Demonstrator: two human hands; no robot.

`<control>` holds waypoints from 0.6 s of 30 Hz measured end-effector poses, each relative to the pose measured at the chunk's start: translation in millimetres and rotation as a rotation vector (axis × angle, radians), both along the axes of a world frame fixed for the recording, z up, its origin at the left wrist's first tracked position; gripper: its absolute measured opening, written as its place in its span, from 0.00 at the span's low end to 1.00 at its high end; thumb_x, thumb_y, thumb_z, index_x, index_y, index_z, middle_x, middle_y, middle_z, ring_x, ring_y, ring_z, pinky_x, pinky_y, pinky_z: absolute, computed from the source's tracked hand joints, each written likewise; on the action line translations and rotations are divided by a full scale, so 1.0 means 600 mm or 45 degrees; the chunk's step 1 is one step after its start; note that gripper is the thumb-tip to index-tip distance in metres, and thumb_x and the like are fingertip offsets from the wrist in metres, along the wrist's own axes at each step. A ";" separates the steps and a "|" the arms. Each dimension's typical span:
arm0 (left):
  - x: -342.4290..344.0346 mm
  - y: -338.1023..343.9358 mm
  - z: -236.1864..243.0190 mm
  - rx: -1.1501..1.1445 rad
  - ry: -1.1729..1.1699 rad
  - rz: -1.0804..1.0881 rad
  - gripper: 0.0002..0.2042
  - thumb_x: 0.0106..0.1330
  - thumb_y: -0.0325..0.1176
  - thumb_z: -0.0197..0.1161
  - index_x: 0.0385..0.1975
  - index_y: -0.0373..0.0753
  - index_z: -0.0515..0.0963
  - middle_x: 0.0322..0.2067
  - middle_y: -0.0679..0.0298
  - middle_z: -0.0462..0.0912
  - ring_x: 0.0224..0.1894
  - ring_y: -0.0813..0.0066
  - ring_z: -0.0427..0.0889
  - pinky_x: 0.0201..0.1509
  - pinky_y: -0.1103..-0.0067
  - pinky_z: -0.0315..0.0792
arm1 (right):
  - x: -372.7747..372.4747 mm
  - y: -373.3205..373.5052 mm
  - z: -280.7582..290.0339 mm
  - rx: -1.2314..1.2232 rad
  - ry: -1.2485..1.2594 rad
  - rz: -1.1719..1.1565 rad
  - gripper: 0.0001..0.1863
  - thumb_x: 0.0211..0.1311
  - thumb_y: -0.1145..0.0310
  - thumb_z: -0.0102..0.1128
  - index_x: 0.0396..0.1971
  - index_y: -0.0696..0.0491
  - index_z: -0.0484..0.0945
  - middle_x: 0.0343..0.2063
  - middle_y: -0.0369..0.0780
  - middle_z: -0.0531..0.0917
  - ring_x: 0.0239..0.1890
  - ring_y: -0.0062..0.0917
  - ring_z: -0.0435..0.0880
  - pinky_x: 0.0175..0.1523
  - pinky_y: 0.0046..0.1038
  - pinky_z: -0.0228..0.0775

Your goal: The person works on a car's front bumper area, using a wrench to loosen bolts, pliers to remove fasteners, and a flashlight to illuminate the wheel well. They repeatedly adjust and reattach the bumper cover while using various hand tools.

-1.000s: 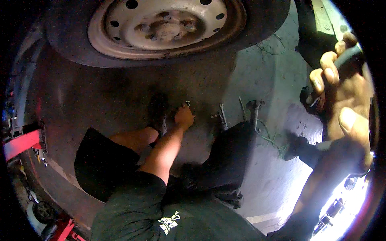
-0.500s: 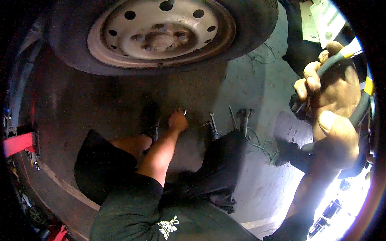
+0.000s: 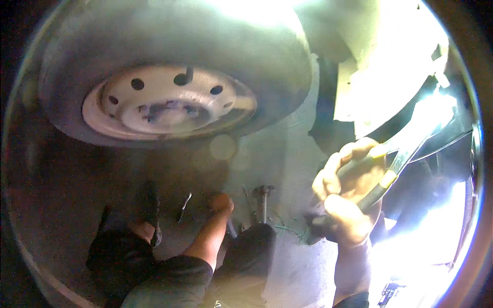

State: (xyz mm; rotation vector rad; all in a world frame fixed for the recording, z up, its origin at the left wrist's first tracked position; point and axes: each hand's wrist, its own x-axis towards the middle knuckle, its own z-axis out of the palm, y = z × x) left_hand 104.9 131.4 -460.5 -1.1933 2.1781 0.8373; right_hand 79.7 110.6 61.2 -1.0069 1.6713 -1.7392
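Observation:
My left hand (image 3: 222, 203) is low over the floor, fingers closed and mostly hidden. A grey bar-like piece (image 3: 231, 228) shows just below it. To its left lies a shiny wrench (image 3: 184, 207), apart from the hand. On its right, a hammer (image 3: 263, 200) rests on the floor beside a thin rod. My right hand (image 3: 349, 197) is raised at the right, gripping long-handled pliers (image 3: 405, 164) with dark, yellow-banded grips. Their jaws point up and right and wash out in bright glare. A dark stub (image 3: 321, 219) sticks out near my thumb; I cannot tell what it is.
A large tyre (image 3: 169, 43) with a pale steel rim (image 3: 169, 105) fills the upper left. At the upper right is a pale, brightly lit panel (image 3: 395, 61). Green cord (image 3: 290, 231) lies on the floor near the hammer. My bent legs frame the tools.
My left hand has left the wrench it was on and moved right over the neighbouring tool. The view has shifted; the pliers now show more fully, and glare has spread across the top.

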 end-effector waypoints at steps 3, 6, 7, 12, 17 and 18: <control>-0.003 -0.014 0.008 -0.077 0.204 0.110 0.14 0.64 0.43 0.58 0.38 0.40 0.83 0.40 0.53 0.84 0.44 0.56 0.83 0.45 0.62 0.75 | 0.014 0.009 0.026 -0.118 -0.166 0.093 0.37 0.38 0.83 0.57 0.55 0.53 0.59 0.37 0.40 0.69 0.29 0.23 0.75 0.33 0.27 0.73; -0.033 -0.026 0.054 0.102 0.593 0.490 0.16 0.67 0.41 0.54 0.43 0.35 0.79 0.40 0.46 0.82 0.44 0.50 0.82 0.47 0.60 0.73 | 0.016 0.017 0.035 -0.011 -0.075 -0.061 0.38 0.40 0.82 0.57 0.58 0.56 0.58 0.35 0.42 0.72 0.30 0.25 0.77 0.35 0.28 0.74; -0.051 -0.028 0.084 0.106 0.700 0.671 0.16 0.68 0.40 0.52 0.45 0.33 0.76 0.40 0.44 0.81 0.44 0.47 0.81 0.47 0.59 0.72 | 0.016 0.019 0.037 0.117 0.038 -0.161 0.40 0.40 0.79 0.59 0.60 0.59 0.56 0.37 0.43 0.72 0.31 0.26 0.77 0.35 0.29 0.75; -0.116 -0.047 0.336 0.187 1.582 0.872 0.16 0.72 0.35 0.45 0.50 0.27 0.66 0.37 0.39 0.78 0.42 0.37 0.77 0.47 0.59 0.69 | 0.021 0.035 0.017 -0.077 0.274 -0.175 0.42 0.49 0.79 0.58 0.65 0.60 0.47 0.43 0.48 0.71 0.35 0.30 0.80 0.39 0.32 0.78; -0.097 -0.134 0.672 0.315 2.461 0.980 0.10 0.72 0.31 0.50 0.44 0.31 0.72 0.34 0.48 0.80 0.37 0.56 0.82 0.41 0.70 0.73 | 0.029 0.046 0.036 -0.083 0.231 -0.100 0.37 0.53 0.78 0.60 0.59 0.56 0.48 0.46 0.48 0.70 0.43 0.39 0.82 0.44 0.38 0.81; -0.098 -0.167 0.728 0.237 2.782 0.964 0.06 0.69 0.27 0.53 0.40 0.32 0.75 0.32 0.53 0.80 0.33 0.66 0.81 0.37 0.74 0.73 | 0.033 0.047 0.039 -0.072 0.277 -0.126 0.31 0.54 0.77 0.61 0.55 0.55 0.55 0.44 0.48 0.71 0.44 0.40 0.82 0.46 0.38 0.81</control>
